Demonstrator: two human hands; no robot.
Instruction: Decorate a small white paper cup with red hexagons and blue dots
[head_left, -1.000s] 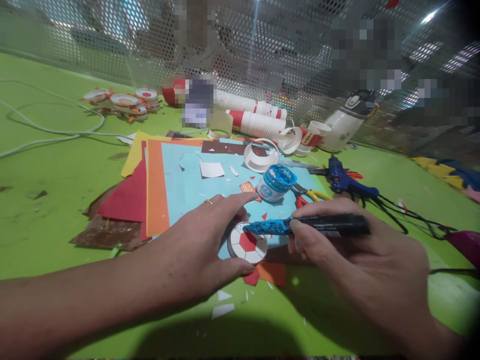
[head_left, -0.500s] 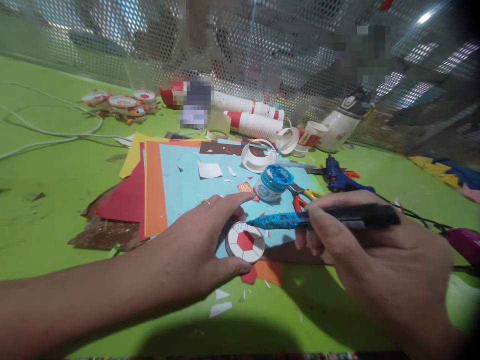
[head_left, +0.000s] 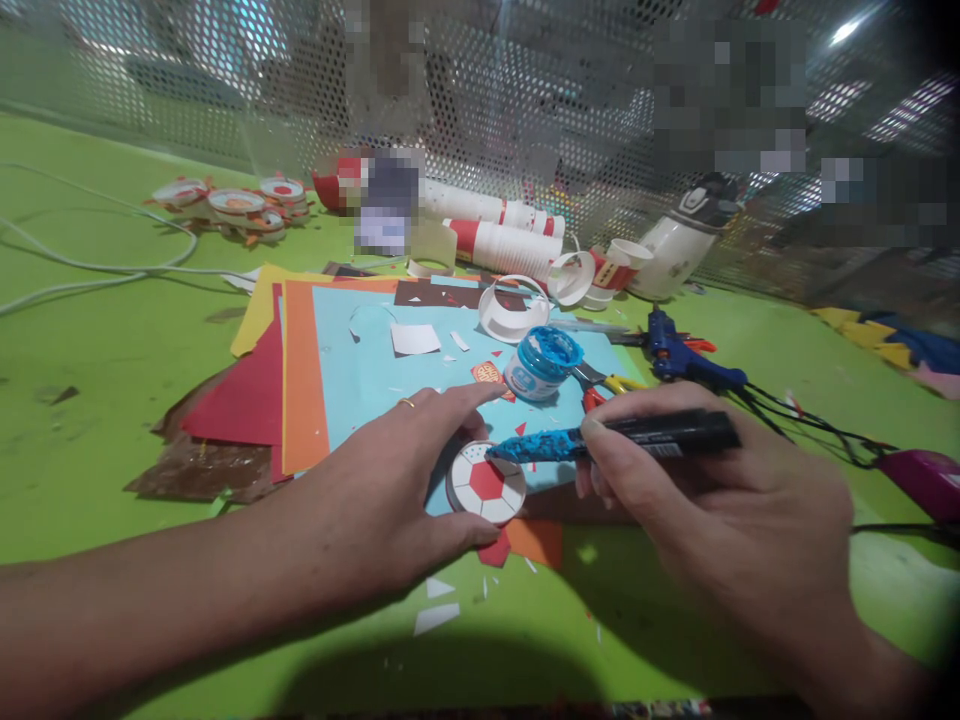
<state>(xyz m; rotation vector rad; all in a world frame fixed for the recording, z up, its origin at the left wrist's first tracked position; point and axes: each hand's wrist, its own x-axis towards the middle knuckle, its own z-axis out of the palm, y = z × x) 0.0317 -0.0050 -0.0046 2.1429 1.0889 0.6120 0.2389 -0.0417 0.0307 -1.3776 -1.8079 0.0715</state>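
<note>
My left hand (head_left: 390, 480) lies on the paper with thumb and fingers spread round a small white disc (head_left: 486, 484) that has a red pentagon and drawn lines on it. It steadies the disc at its left edge. My right hand (head_left: 720, 510) is closed on a black stick (head_left: 630, 438) whose front end is coated in blue paint. The blue tip touches the disc's upper rim. An open pot of blue paint (head_left: 541, 362) stands just beyond, on the light blue sheet (head_left: 375, 370).
Stacked sheets of coloured paper (head_left: 270, 390) cover the green table (head_left: 112, 330). Behind the pot lie pliers (head_left: 607, 385), a blue glue gun (head_left: 682, 360), cut paper cups (head_left: 517, 250), a white ring (head_left: 514, 310) and a white jug (head_left: 679, 250). Mesh fencing closes the far side.
The right hand drew the stick back to the right and then returned it, so the blue tip is again on the disc's upper rim. My left hand stayed on the disc.
</note>
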